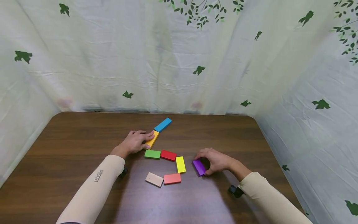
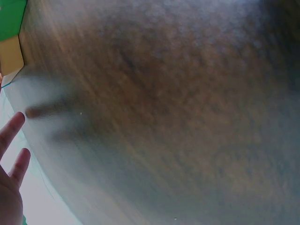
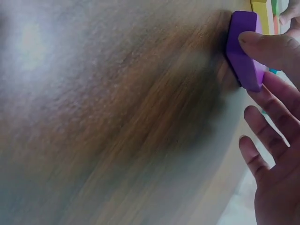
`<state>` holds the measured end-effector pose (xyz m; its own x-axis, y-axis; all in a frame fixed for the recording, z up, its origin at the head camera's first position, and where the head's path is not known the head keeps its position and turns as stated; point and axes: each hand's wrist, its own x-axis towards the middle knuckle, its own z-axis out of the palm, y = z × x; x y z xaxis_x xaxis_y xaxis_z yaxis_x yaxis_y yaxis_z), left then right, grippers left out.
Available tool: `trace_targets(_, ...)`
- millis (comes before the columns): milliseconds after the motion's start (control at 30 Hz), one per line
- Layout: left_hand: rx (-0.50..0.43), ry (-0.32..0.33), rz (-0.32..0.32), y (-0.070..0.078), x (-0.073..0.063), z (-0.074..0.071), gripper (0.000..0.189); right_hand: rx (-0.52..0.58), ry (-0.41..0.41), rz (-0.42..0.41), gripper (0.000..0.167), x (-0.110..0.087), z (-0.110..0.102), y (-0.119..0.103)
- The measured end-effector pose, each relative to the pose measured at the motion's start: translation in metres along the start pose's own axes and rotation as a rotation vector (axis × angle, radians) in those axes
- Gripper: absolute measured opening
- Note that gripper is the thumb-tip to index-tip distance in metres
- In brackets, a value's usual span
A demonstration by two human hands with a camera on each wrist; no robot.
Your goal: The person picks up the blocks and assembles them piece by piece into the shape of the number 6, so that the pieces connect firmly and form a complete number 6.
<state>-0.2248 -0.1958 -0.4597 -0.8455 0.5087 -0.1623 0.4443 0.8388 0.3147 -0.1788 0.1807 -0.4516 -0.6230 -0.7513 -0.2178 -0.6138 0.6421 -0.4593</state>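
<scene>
My left hand (image 1: 135,142) holds an orange block (image 1: 152,140) between thumb and fingers, at the near end of a blue block (image 1: 162,124). In the left wrist view two fingers (image 2: 18,166) stretch out free, and the orange block (image 2: 11,54) shows at the edge beside the green one. My right hand (image 1: 217,161) pinches a purple block (image 1: 199,168) by its two ends, right of a yellow block (image 1: 180,164). The right wrist view shows the thumb on one side of the purple block (image 3: 242,44) and a fingertip at its lower end.
Green (image 1: 152,154) and red (image 1: 168,155) blocks lie end to end in front of the left hand, leading to the yellow one. Nearer lie a pink block (image 1: 172,178) and a beige block (image 1: 154,179). A white curtain (image 1: 112,62) surrounds the brown table (image 1: 84,137).
</scene>
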Motion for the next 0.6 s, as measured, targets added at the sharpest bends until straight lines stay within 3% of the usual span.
trace_targets(333,0.006,-0.002,0.000,0.000,0.000,0.000,0.065,-0.102,0.093,-0.060,0.057,0.008,-0.014,-0.005)
trace_targets(600,0.004,0.001,0.002,-0.001,-0.001,0.001,0.064,-0.130,0.074,-0.114,0.057,0.031,-0.029,-0.020)
